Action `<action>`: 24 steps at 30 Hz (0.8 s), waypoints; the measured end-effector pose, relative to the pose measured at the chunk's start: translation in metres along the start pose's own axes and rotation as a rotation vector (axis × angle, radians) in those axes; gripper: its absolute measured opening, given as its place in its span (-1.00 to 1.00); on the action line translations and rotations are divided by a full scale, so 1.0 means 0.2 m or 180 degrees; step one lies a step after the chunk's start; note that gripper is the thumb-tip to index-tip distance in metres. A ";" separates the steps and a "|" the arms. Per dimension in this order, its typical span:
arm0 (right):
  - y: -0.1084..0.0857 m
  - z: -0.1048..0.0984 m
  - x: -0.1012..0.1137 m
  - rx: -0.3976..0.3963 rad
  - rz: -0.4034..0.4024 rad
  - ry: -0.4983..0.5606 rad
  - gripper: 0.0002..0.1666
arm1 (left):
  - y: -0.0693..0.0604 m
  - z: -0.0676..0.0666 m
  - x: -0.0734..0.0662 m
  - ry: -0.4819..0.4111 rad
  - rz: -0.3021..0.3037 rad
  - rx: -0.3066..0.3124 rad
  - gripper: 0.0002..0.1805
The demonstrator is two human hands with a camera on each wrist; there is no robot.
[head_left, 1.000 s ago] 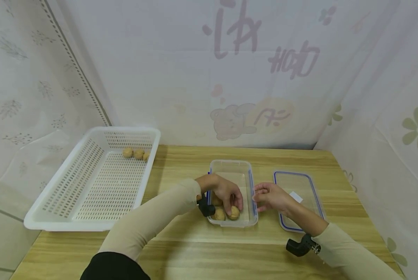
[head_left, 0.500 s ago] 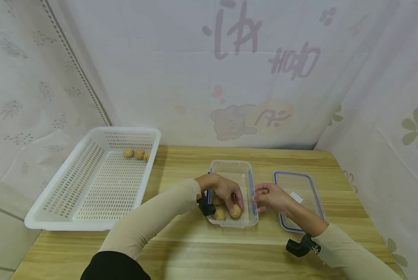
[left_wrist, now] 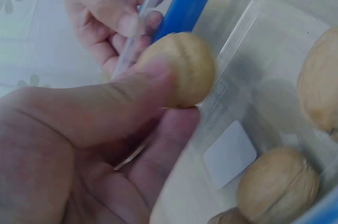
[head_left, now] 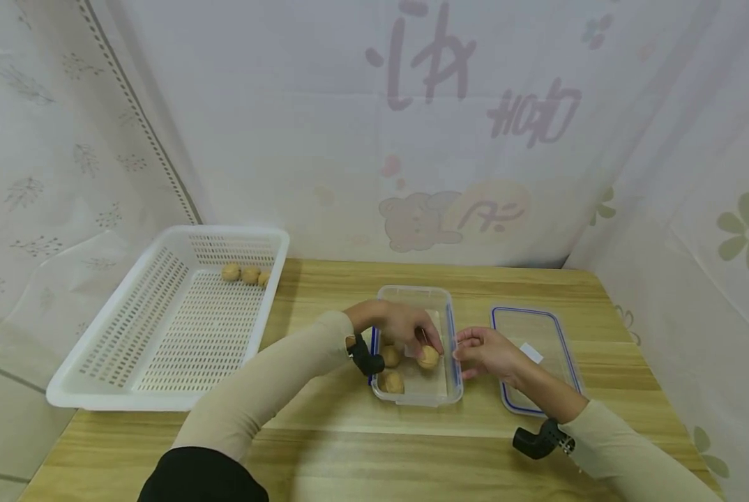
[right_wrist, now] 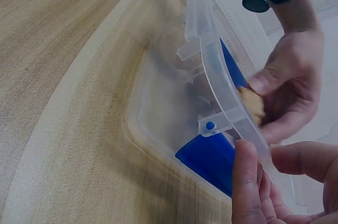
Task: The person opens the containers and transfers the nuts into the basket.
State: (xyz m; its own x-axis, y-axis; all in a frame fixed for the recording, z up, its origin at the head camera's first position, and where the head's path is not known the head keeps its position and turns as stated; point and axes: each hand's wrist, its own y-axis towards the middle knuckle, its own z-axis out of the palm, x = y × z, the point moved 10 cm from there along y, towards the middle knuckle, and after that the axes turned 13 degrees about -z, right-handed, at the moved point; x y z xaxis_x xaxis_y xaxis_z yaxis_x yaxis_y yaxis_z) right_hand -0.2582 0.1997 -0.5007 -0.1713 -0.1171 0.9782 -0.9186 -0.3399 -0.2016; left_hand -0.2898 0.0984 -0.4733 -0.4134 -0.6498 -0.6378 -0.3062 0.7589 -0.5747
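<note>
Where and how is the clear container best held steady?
Probably by its right-hand wall near the rim: the clear container stands open, so fingers coming from the right could pinch that thin upright edge. The left hand, pinching a walnut, reaches in over the left side; the right hand is at the right.

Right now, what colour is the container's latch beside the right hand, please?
That latch is blue, clearest in the right wrist view.

Wooden table [head_left: 412, 457] bearing white basket [head_left: 183, 341], clear box [head_left: 417, 400], blue-edged lid [head_left: 525, 329].
</note>
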 end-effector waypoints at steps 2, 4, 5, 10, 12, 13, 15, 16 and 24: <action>0.00 0.00 0.00 -0.0009 0.0015 -0.0007 -0.56 | -0.03 -0.04 -0.01 -0.0018 0.0045 -0.0134 -0.61; 0.01 0.00 0.00 -0.0002 0.0009 -0.0013 -0.55 | -0.06 -0.08 -0.02 -0.0052 0.0079 -0.0261 -0.60; 0.01 0.00 0.00 0.0000 0.0007 -0.0015 -0.55 | -0.07 -0.10 -0.02 -0.0081 0.0095 -0.0313 -0.60; 0.01 0.00 0.00 -0.0008 0.0011 -0.0026 -0.56 | -0.15 -0.19 -0.02 -0.0267 0.0185 -0.0485 -0.58; 0.01 0.00 0.00 -0.0019 0.0023 -0.0035 -0.56 | -0.18 -0.22 -0.02 -0.0294 0.0267 -0.0547 -0.57; 0.01 0.00 0.00 -0.0022 0.0028 -0.0038 -0.57 | -0.20 -0.24 -0.02 -0.0313 0.0311 -0.0569 -0.57; 0.01 0.00 0.00 -0.0025 0.0033 -0.0045 -0.57 | -0.24 -0.28 -0.02 -0.0367 0.0368 -0.0642 -0.57; 0.01 0.00 0.00 -0.0027 0.0031 -0.0044 -0.57 | -0.27 -0.29 -0.01 -0.0387 0.0383 -0.0677 -0.57; 0.00 0.00 0.00 -0.0010 0.0017 -0.0034 -0.58 | -0.48 -0.43 0.07 -0.0662 0.0247 -0.1121 -0.56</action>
State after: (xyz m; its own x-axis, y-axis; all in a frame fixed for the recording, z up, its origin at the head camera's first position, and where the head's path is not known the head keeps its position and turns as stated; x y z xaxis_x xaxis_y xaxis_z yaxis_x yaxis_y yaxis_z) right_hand -0.2577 0.1989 -0.5010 -0.1724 -0.1288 0.9766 -0.9188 -0.3363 -0.2066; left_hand -0.3400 0.0207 -0.3827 -0.2756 -0.5575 -0.7831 -0.5706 0.7505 -0.3334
